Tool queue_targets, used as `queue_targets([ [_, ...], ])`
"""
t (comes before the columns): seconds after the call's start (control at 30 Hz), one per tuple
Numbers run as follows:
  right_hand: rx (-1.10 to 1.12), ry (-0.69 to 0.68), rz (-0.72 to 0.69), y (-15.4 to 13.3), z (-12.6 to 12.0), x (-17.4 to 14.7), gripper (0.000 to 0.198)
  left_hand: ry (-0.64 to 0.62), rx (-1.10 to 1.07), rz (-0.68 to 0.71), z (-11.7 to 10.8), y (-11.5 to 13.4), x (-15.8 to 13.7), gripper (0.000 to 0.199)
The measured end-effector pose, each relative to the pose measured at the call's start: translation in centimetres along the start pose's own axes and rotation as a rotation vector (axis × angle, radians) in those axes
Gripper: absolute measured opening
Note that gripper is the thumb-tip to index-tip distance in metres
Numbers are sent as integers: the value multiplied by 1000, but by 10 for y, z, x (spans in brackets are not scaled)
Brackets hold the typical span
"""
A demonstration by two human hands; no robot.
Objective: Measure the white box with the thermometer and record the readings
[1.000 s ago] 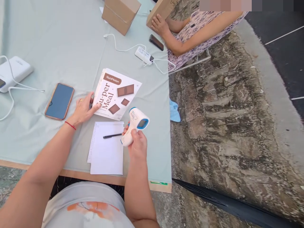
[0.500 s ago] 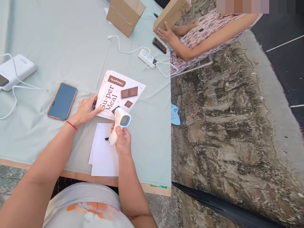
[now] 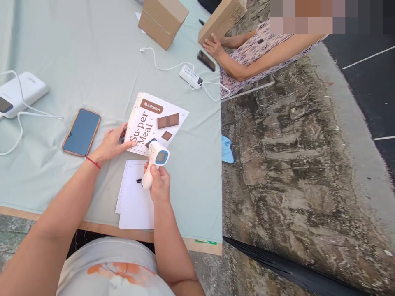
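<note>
My left hand point(image 3: 115, 142) grips the near left corner of a white and brown "Su-per Meal" box point(image 3: 168, 107), with the thumb over its printed face and the other fingers at its side. In my right hand point(image 3: 160, 183) is a white and blue infrared thermometer point(image 3: 158, 156), held by its handle. Its screen faces me and its front end covers part of the box's near edge. Below the thermometer lie white paper sheets point(image 3: 135, 209), and a small black thing, perhaps a pen, partly shows beside the handle.
Left of the box lies a smartphone point(image 3: 81, 132), with a white power bank point(image 3: 27, 92) and cable beyond. A smaller white device point(image 3: 190, 76) and a dark one point(image 3: 206, 61) lie near the table's right edge. Another person's hand point(image 3: 214, 47) holds a cardboard box point(image 3: 222, 20); another carton point(image 3: 163, 22) stands nearby.
Both my hands, the box and the thermometer stay almost still. The view has shifted very slightly, and the other person's arm and carton sit marginally differently.
</note>
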State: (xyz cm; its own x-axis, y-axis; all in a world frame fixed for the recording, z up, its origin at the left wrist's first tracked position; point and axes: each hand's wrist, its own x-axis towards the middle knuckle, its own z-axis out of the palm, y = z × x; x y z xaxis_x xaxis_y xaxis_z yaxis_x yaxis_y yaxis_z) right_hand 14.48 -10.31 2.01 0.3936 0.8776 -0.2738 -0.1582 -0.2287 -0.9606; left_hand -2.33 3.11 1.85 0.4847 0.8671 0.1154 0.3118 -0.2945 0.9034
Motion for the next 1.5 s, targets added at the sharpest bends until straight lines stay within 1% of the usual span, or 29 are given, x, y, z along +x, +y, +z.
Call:
queue_targets([
  [0.1,17,-27,27,-4,0,-3,46,11,-63,15,2,-5,1,80],
  [0.17,3,-26,13,-9,-2,-6,44,24,-71,18,3,-7,1,81],
  [0.33,-11,29,-60,-16,-13,-17,43,27,-78,19,2,-11,0,87],
  [0.43,-7,56,-56,-17,-17,-22,43,20,-69,21,1,-13,0,88],
  [0.6,8,97,-41,-20,-13,-24,44,29,-90,20,1,-14,0,91],
  [0.77,19,104,-23,-22,-8,-23,47,18,-118,23,2,-14,2,89],
  [1.03,-1,78,-15,-22,-9,-24,45,27,-155,13,3,-18,2,93],
  [1.27,36,68,16,-22,-8,-27,45,14,-174,10,2,-19,2,94],
  [1.33,34,76,3,-21,-12,-25,44,12,-177,14,1,-18,1,95],
  [1.4,15,118,-25,-19,-21,-19,43,4,-177,10,-1,-17,0,96],
  [1.5,-82,258,-63,-15,-48,-4,50,-16,-172,4,-2,-13,-1,97],
])
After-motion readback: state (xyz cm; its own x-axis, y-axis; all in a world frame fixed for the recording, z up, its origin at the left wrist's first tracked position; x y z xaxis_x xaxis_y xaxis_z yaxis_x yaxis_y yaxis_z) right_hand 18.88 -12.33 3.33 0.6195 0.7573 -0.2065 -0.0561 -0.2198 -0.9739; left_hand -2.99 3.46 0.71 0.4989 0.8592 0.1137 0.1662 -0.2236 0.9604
